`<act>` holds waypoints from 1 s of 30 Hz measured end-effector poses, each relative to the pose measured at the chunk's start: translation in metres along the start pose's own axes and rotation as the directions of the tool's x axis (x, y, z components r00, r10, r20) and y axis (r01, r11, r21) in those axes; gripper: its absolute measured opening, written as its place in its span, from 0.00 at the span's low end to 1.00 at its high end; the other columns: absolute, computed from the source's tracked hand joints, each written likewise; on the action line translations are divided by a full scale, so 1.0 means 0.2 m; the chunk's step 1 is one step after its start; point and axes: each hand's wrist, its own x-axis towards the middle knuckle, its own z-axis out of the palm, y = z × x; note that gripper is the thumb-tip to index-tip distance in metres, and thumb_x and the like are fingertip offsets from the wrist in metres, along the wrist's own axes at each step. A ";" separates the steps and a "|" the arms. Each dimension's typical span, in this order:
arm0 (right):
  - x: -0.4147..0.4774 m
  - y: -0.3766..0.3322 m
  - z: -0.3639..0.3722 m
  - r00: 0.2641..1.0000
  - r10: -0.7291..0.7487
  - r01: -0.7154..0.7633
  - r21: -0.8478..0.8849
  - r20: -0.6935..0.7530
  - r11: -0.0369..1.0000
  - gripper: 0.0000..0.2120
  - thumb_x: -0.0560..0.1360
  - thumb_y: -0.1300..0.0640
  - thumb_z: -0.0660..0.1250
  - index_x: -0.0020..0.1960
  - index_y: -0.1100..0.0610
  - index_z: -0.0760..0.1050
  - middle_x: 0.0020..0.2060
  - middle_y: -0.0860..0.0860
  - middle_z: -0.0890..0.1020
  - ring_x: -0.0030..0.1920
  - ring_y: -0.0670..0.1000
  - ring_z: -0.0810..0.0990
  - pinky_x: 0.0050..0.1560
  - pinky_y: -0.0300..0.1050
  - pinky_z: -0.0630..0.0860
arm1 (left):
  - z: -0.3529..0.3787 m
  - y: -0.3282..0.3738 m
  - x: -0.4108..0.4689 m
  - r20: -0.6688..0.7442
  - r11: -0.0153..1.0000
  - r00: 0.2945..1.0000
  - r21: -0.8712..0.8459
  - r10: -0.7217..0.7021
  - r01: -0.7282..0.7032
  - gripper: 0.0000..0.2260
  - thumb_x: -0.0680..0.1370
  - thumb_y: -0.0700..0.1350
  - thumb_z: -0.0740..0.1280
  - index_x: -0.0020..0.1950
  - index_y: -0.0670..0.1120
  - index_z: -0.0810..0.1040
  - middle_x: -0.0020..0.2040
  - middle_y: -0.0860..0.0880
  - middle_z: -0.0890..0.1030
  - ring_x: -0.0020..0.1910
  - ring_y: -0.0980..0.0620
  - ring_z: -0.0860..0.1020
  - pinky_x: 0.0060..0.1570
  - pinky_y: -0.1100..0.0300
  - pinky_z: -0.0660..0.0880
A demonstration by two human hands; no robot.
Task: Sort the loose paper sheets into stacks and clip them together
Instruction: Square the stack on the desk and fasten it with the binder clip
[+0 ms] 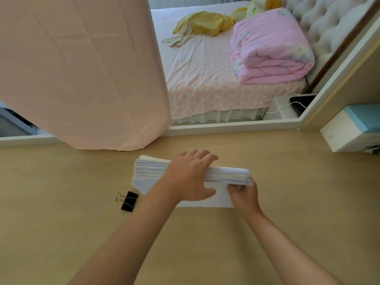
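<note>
A thick stack of white paper sheets [148, 173] stands tilted on its long edge on the wooden table [61, 202], its near face sloping down towards me. My left hand [189, 179] lies over the stack's top edge, fingers reaching behind it and thumb on the near face. My right hand [243, 195] grips the stack's lower right corner, fingers curled under the sheets. A black binder clip [129, 201] with silver wire handles lies on the table just left of the stack, untouched.
A pink curtain [82, 68] hangs down to the table's far edge on the left. A white and teal box [349, 130] sits at the table's right edge. Beyond the white ledge is a bed with a folded pink quilt [271, 48].
</note>
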 end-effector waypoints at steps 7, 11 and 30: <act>-0.01 -0.06 -0.01 1.000 -0.017 0.016 0.021 0.009 1.000 0.19 0.68 0.74 0.62 0.42 0.50 0.75 0.34 0.44 0.78 0.34 0.37 0.75 0.36 0.28 0.70 | 0.20 -0.16 -0.04 -0.134 0.990 0.990 0.139 0.050 -0.031 0.10 0.68 0.49 0.63 0.48 0.51 0.71 0.38 0.55 0.76 0.33 0.50 0.72 0.27 0.60 0.59; 0.00 -0.08 -0.02 0.999 -0.035 0.034 0.016 0.038 0.999 0.20 0.69 0.72 0.62 0.42 0.47 0.75 0.35 0.43 0.80 0.36 0.36 0.77 0.37 0.28 0.71 | 0.19 -0.17 -0.05 -0.119 0.981 0.980 0.127 0.159 -0.143 0.13 0.70 0.46 0.65 0.53 0.53 0.71 0.38 0.56 0.77 0.30 0.51 0.70 0.25 0.60 0.57; 0.07 -0.14 0.01 0.525 0.315 -0.725 0.222 0.791 0.652 0.25 0.76 0.47 0.68 0.68 0.60 0.76 0.63 0.59 0.79 0.62 0.61 0.77 0.67 0.57 0.70 | 0.34 -0.45 -0.38 0.549 -0.304 0.741 -0.835 -0.388 0.459 0.20 0.77 0.37 0.70 0.68 0.45 0.73 0.59 0.40 0.83 0.56 0.36 0.82 0.54 0.39 0.79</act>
